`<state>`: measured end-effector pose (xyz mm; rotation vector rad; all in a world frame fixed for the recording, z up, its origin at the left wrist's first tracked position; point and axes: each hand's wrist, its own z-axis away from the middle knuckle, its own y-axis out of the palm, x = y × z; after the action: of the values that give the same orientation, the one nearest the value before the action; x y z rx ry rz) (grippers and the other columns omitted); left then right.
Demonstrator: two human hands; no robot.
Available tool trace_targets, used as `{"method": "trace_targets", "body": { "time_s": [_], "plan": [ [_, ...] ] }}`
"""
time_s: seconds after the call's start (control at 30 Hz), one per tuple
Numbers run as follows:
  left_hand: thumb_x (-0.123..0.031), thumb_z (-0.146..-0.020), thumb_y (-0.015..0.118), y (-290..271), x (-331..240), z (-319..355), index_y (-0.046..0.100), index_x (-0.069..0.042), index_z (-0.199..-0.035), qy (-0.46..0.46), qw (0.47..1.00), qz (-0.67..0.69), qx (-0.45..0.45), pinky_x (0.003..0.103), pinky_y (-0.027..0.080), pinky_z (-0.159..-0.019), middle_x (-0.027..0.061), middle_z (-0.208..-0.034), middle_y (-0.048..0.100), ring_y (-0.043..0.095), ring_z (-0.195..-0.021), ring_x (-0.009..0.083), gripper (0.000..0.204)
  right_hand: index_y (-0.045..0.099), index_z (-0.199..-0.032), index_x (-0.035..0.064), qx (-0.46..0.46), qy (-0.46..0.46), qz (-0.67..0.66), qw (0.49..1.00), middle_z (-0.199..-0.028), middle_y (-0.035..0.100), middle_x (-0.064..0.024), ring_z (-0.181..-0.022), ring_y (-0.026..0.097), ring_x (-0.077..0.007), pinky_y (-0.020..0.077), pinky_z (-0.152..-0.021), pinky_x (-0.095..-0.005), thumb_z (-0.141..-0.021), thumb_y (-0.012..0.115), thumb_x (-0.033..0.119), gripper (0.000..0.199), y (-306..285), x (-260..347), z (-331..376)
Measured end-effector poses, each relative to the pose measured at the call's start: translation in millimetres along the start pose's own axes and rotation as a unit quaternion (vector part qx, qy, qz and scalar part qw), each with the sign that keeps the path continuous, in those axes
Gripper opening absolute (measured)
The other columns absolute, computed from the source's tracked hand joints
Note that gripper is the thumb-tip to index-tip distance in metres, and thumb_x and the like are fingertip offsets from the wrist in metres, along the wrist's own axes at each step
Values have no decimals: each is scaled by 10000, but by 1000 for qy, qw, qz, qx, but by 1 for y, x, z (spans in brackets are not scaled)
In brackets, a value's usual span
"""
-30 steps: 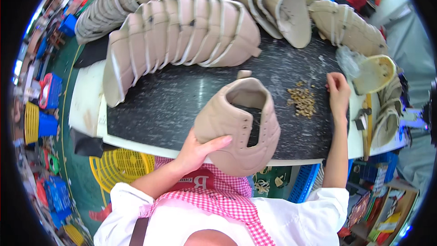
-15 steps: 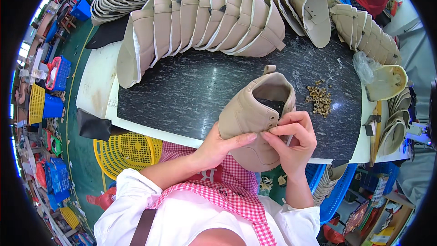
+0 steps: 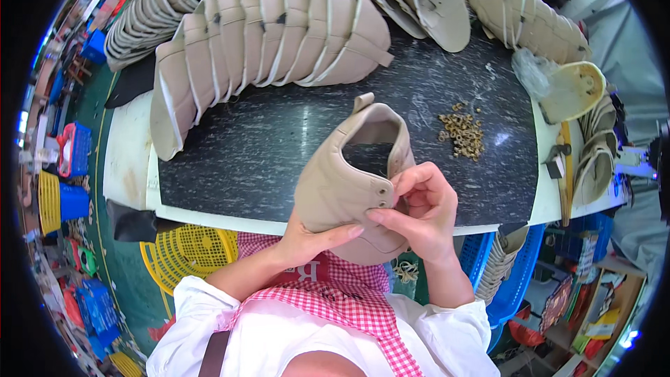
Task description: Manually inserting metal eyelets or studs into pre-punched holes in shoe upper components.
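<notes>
A beige shoe upper (image 3: 335,181) stands tilted in front of me at the table's near edge, its collar facing up and a small loop at its back. My left hand (image 3: 307,241) grips its lower left side, thumb along the front and the other fingers hidden beneath. At the eyelet edge, my right hand (image 3: 422,213) has its thumb on the front face and its fingertips by the flap's right edge. Two eyelets (image 3: 381,197) show beside those fingertips. Whether a small part is also pinched there, I cannot make out. Loose brass eyelets (image 3: 462,132) lie heaped to the right.
Rows of nested beige shoe uppers (image 3: 279,35) line the far side of the dark table mat (image 3: 258,139). A clear plastic bag (image 3: 534,73), a cream tray (image 3: 576,91) and a hammer (image 3: 564,167) are at right. Below stand a yellow basket (image 3: 188,255) and a blue basket (image 3: 513,279).
The whole view has shifted, so the table and uppers appear farther left. My right fingertips have moved from the front of the eyelets to the flap's edge, the thumb lower. My left hand keeps its grip.
</notes>
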<state>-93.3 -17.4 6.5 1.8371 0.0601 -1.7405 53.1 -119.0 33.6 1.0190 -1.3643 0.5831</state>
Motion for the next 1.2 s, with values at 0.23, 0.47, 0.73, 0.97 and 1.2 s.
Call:
{"method": "trace_targets", "body": {
  "time_s": [0.23,0.47,0.73,0.97,1.2],
  "plan": [
    [-77,-782,646,-1,-9,-10,454,3,-1203,-44,994,38,-92,316,396,-923,102,-1160,536,500,-1082,176,470,571,-784,43,-216,-160,448,853,-743,533,-37,-563,482,-108,407,-499,-228,-619,792,123,287,-54,3,5],
    [-94,-774,660,0,-11,-11,454,6,-1204,-71,991,59,-98,323,388,-927,100,-1158,541,501,-1079,174,487,577,-810,8,-201,-89,562,798,-708,544,-53,-571,542,-120,413,-517,-242,-789,620,23,50,-77,-5,-5],
    [-109,-770,673,5,-10,-12,438,-3,-1226,-99,987,100,-82,319,385,-932,95,-1179,528,497,-1088,173,524,641,-787,6,-48,-109,266,957,-834,570,-66,-735,578,-134,469,-631,-226,-667,690,-54,143,-8,12,7],
    [-102,-762,678,5,-5,-2,493,9,-1168,-14,994,-73,-86,302,428,-880,90,-1100,575,545,-1011,170,459,626,-773,37,-1,-79,222,972,-827,533,-29,-752,534,-108,432,-636,-232,-646,703,-35,165,-7,-4,2],
    [-61,-757,680,9,-11,1,500,21,-1152,7,996,-86,-33,300,449,-857,98,-1091,579,559,-989,169,442,510,-865,36,-18,-33,130,991,-818,529,-17,-738,508,-83,409,-658,-215,-651,740,-7,318,-11,-6,9]
  ]
}}
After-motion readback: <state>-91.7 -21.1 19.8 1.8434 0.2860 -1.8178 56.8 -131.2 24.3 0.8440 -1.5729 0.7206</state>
